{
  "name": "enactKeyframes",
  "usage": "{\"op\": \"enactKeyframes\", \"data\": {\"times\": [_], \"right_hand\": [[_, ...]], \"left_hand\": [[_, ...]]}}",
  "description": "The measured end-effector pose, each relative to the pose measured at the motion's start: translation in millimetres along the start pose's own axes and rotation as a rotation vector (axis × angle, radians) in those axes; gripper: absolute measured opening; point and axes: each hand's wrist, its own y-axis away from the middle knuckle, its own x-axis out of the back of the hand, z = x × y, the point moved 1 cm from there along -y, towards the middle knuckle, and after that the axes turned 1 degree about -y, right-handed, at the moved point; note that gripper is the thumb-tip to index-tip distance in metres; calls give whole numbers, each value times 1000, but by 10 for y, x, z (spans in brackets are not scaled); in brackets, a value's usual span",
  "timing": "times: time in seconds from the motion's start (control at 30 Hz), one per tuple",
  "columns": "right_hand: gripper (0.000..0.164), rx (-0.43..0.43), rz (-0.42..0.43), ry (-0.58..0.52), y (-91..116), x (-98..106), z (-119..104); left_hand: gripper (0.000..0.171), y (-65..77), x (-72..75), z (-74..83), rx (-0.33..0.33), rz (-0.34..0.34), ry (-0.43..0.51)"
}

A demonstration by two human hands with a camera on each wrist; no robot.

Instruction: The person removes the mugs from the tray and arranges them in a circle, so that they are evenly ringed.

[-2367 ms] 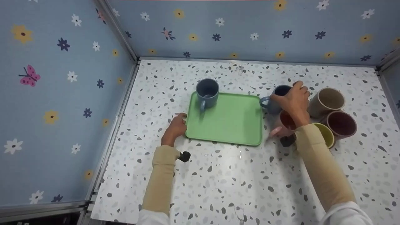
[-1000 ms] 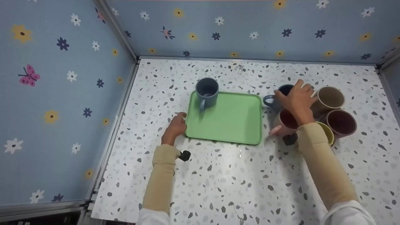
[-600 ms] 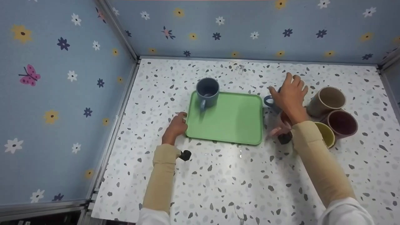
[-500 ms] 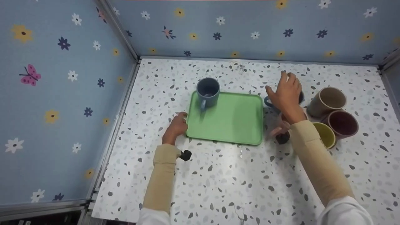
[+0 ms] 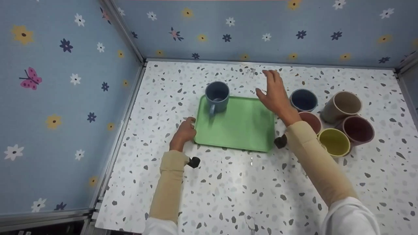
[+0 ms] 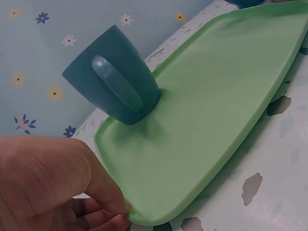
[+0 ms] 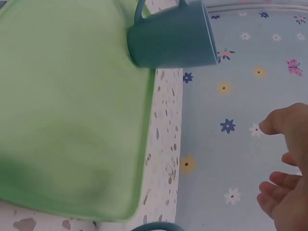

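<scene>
A light green tray (image 5: 238,130) lies on the speckled table. My left hand (image 5: 184,132) pinches its left edge; in the left wrist view the thumb is on top of the rim, with the other fingers below. One blue mug (image 5: 218,101) stands upright at the tray's back left corner, handle toward the front. My right hand (image 5: 276,98) hovers over the tray's back right corner, fingers spread and holding nothing. Just right of it stands a second blue mug (image 5: 304,100), its handle hidden by the hand and wrist in the head view.
Clustered right of the tray are a pink mug (image 5: 312,122), partly behind the right sleeve, a yellow mug (image 5: 333,142), a beige mug (image 5: 338,109) and a dark red mug (image 5: 358,130). Flowered blue panels (image 5: 209,29) border the table at the back and left.
My right hand has let go of the second blue mug, after that mug shifted slightly right, and has moved left over the tray's corner. The left hand and tray have stayed put.
</scene>
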Motion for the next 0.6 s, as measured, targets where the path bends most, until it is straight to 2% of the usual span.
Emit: {"op": "enactKeyframes", "data": {"times": [0.4, 0.6], "right_hand": [[66, 155, -167, 21, -120, -338, -270], [71, 156, -243, -13, -158, -505, -340]], "left_hand": [[60, 10, 7, 11, 5, -3, 7], [62, 17, 16, 16, 9, -16, 19]]}}
